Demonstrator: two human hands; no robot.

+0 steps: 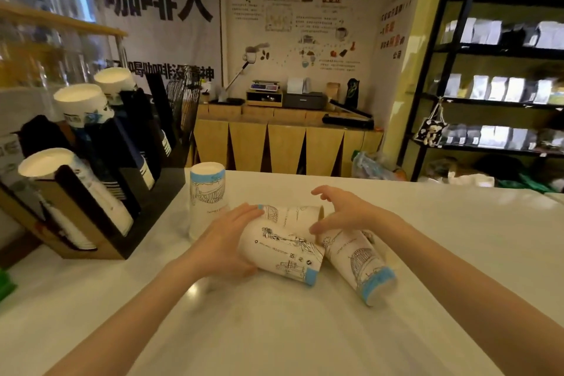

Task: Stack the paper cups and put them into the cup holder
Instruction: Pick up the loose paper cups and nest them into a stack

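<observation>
Stacking has barely begun: left hand (224, 243) grips one lying cup (282, 250), right hand (345, 210) hovers spread and empty over two others, a fourth stands near the holder (91, 220) on the desk (274, 330).

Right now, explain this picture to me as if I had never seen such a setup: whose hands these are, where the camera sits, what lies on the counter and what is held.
There is no machine here. A person wears one camera on the head, looking forward and down, so you see both bare arms from above.

On the white counter lie three paper cups on their sides, close together, and a fourth cup stands upside down behind them. The left hand wraps the nearest lying cup; that is its grip. The right hand is open, fingers spread, above the far lying cup, with its thumb near the right-hand cup.

At the left stands the cup holder, a slanted rack with stacks of cups already in it.
</observation>
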